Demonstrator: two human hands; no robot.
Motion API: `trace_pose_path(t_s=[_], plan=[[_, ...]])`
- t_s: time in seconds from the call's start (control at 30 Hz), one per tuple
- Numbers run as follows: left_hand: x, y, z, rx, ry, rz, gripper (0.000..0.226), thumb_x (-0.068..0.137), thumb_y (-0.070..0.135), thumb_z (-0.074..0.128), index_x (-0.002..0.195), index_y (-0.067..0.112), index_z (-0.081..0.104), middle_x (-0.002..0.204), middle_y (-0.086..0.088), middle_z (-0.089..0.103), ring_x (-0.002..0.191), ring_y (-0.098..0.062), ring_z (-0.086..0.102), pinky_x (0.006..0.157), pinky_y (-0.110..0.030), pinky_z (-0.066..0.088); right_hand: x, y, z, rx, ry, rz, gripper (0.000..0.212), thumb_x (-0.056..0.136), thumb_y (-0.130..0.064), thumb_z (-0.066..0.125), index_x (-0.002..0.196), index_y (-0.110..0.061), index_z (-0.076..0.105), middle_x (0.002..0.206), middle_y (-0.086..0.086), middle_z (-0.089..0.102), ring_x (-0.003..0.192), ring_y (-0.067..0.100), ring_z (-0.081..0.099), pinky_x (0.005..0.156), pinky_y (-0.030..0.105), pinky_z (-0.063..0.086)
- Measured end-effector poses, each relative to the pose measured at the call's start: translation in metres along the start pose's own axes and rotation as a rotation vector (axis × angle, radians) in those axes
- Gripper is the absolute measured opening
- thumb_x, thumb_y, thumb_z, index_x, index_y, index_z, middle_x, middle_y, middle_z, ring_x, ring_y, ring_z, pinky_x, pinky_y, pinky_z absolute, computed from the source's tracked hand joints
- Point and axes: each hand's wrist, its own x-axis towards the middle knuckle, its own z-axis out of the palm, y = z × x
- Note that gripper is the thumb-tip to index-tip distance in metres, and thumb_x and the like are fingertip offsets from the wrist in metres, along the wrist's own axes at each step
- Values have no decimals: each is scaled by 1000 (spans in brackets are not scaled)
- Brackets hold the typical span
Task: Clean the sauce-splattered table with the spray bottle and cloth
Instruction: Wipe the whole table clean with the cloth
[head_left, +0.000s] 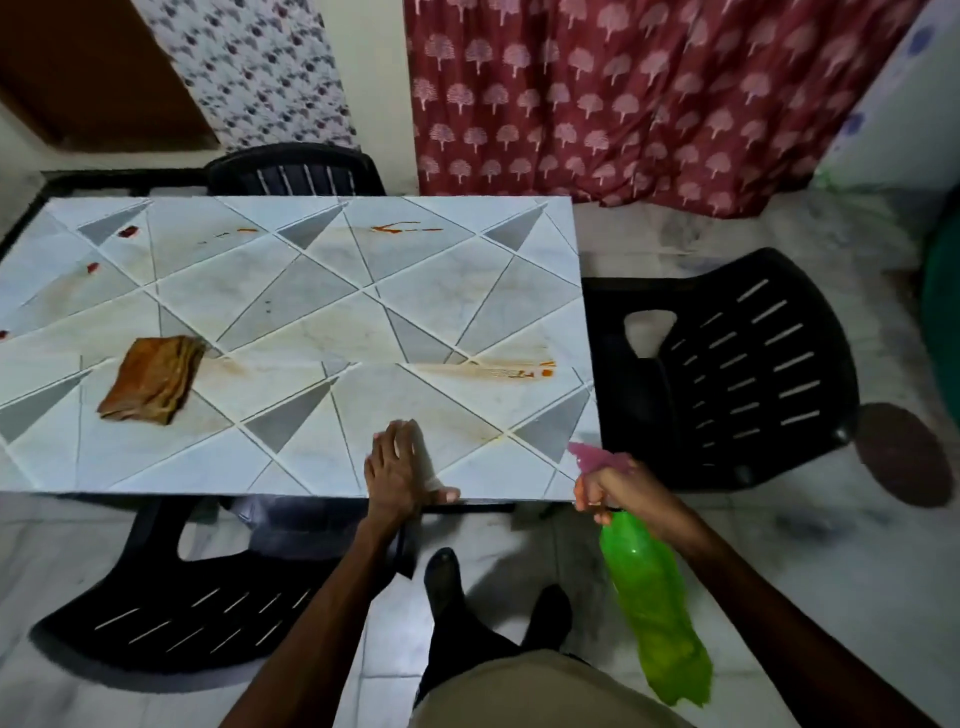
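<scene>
The table (322, 312) has a pale top with a grey triangle pattern. Red-orange sauce streaks lie near its right edge (498, 370), along the far side (405, 227) and in spots at the far left. A folded brown-orange cloth (153, 385) lies on the left part, with a smear trailing to its right. My left hand (397, 467) rests flat on the near edge of the table, thumb along the rim. My right hand (608, 483) grips the pink trigger head of a green spray bottle (649, 597) off the table's near right corner; the nozzle points towards the table.
Black plastic chairs stand to the right (737, 364), at the near left (182, 597) and behind the table (296, 169). A red patterned curtain (649, 93) hangs at the back. My feet (493, 592) are on the marble floor below.
</scene>
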Motion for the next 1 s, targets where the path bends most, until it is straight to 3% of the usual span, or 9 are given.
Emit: trace_pose_path(t_s=[0.13,0.2,0.3,0.43,0.5,0.63,0.83,0.93,1.0], plan=[[-4,34,9,6,-32,38,147,42,91,58,156,10,13,160,-14,16,146,-36,17,116,-53,26,-21,37,-16,-110,-69,50,66,54,-10,46,115,-22,70,62,15,60,51,27,52,38,21,39],[-5,49,15,19,-51,70,146,44,91,57,156,10,11,161,-15,13,147,-37,15,117,-52,23,-29,50,-30,-104,-70,62,67,57,-10,48,120,-15,68,73,15,65,62,31,52,39,23,41],[-9,65,22,37,-64,84,141,52,79,74,157,10,8,161,-14,11,147,-37,14,117,-50,20,-38,51,-52,-25,27,43,59,62,-14,49,118,-12,67,77,19,61,50,20,55,37,22,41],[-12,84,28,38,-45,84,138,51,67,83,156,9,14,158,-15,19,145,-37,20,115,-50,24,-45,40,-86,106,99,-29,40,73,8,47,100,-12,69,71,20,56,38,16,55,35,21,38],[-13,92,28,40,-53,99,137,52,63,85,156,10,14,158,-15,18,146,-36,18,116,-51,23,-49,40,-96,87,96,-24,52,78,14,44,114,-16,66,76,26,59,45,17,62,37,21,41],[-10,103,26,20,-35,142,130,48,61,87,151,13,25,154,-14,26,142,-35,23,112,-51,27,-57,59,-91,-53,22,41,57,67,-9,51,121,-14,67,80,23,65,56,24,59,39,24,43],[-3,108,23,29,-55,171,132,48,59,89,152,8,26,155,-18,27,142,-39,24,112,-52,27,-58,87,-88,-192,43,138,63,80,13,43,123,-26,68,64,16,61,58,28,55,44,26,46],[-1,104,24,34,-40,194,127,46,60,89,149,11,32,153,-17,30,141,-38,28,109,-52,31,-58,70,-88,-71,62,84,43,89,3,51,122,-20,67,82,17,64,72,29,57,41,22,44],[2,100,24,28,-34,211,124,42,61,89,145,12,38,150,-15,34,138,-38,33,105,-51,37,-53,55,-85,-58,77,3,31,95,-3,54,120,-16,67,87,27,64,59,19,58,42,20,46]])
